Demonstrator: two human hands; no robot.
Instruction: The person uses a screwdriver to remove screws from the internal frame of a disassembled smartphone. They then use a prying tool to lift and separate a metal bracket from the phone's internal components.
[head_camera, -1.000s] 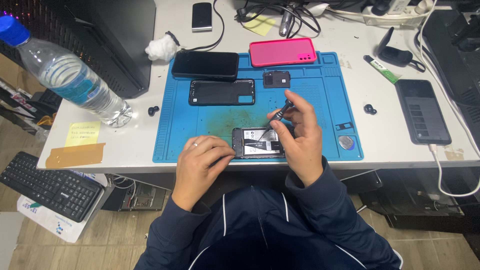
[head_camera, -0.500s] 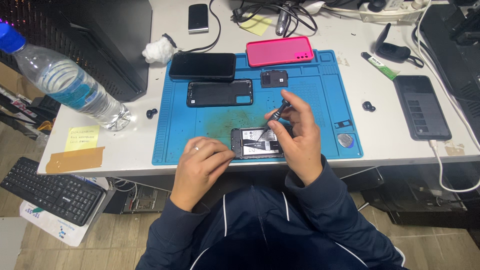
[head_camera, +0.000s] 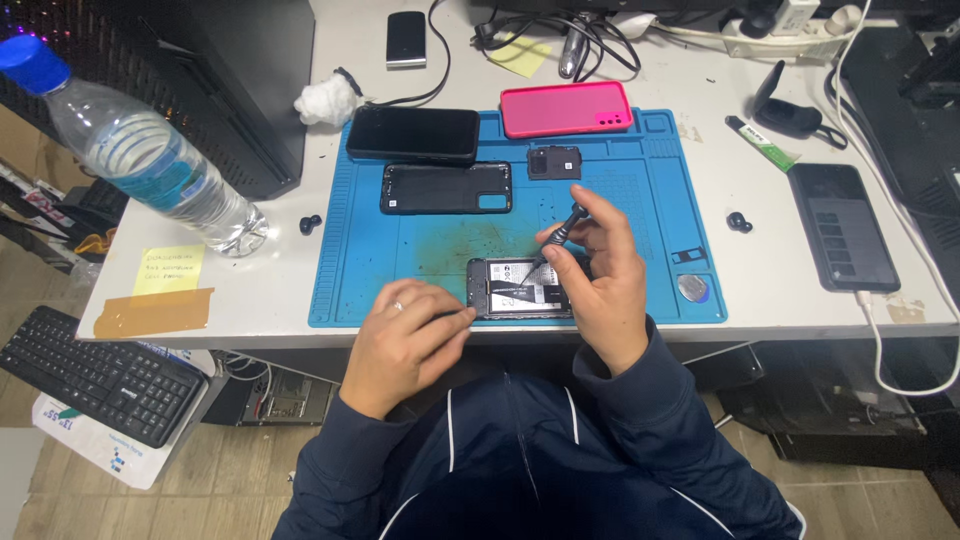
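Left hand (head_camera: 405, 335) curled, fingertips pressed on opened phone (head_camera: 520, 289) edge, right hand (head_camera: 598, 285) arched, pinching screwdriver (head_camera: 560, 232), tip seemingly on phone, blue mat (head_camera: 400, 250)

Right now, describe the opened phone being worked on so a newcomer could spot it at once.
On the blue work mat, look to the near edge, between the left hand and right hand. The opened phone lies there with its innards and a white label showing, unlike the closed black phone and pink case at the far edge.
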